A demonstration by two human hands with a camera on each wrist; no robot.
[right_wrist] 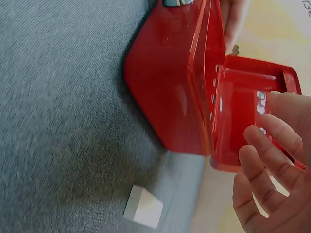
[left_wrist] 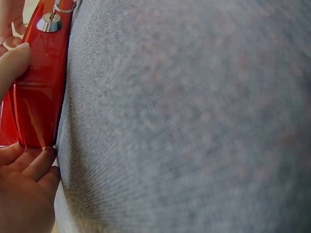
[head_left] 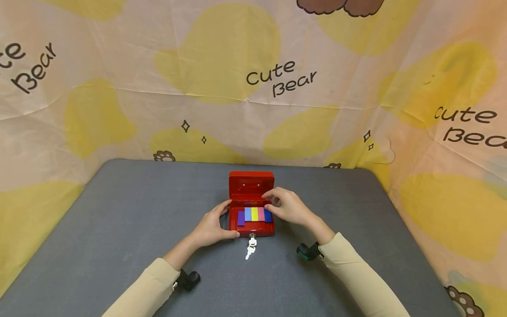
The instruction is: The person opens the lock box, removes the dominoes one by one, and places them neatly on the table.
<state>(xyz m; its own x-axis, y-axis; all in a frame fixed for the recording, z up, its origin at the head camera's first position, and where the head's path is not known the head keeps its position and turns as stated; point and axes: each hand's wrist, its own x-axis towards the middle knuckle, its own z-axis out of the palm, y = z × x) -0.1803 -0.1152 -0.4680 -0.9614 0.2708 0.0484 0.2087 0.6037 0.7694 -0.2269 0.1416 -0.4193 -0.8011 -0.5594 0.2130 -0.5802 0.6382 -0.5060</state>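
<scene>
1. Box first: the red box (head_left: 259, 232) sits on the grey surface (head_left: 158, 211), its raised lid (head_left: 251, 189) at 12 o'clock and its keys (head_left: 252, 242) hanging at 6 o'clock from the lock (left_wrist: 49, 22).
2. I judge it to be thin painted metal: stiff, fairly light, and slick where the gloss shows. I would steady it low on the side walls at 9 and 3 o'clock, because the lid looks free to swing on its hinge.
3. Inside lie coloured pieces, running from 9 to 3 o'clock: purple piece (head_left: 240, 219), light blue piece (head_left: 247, 214), yellow piece (head_left: 255, 214), pink piece (head_left: 261, 214) and dark blue piece (head_left: 268, 216). They look light; I cannot tell whether they are soft or hard. I would pinch each by its edges.
4. Of the hands, the left hand (head_left: 211, 226) grips the box's 9 o'clock end, parted to its width, thumb on the near edge and fingers along the side.
5. My right hand (head_left: 291, 207) is at 2 o'clock, fingers loosely bent and spread, with nothing visibly held. Its thumb is close above the dark blue piece; contact is unclear.
6. On my right wrist feed, a white block (right_wrist: 144, 211) stands on the surface, apart from the box.
</scene>
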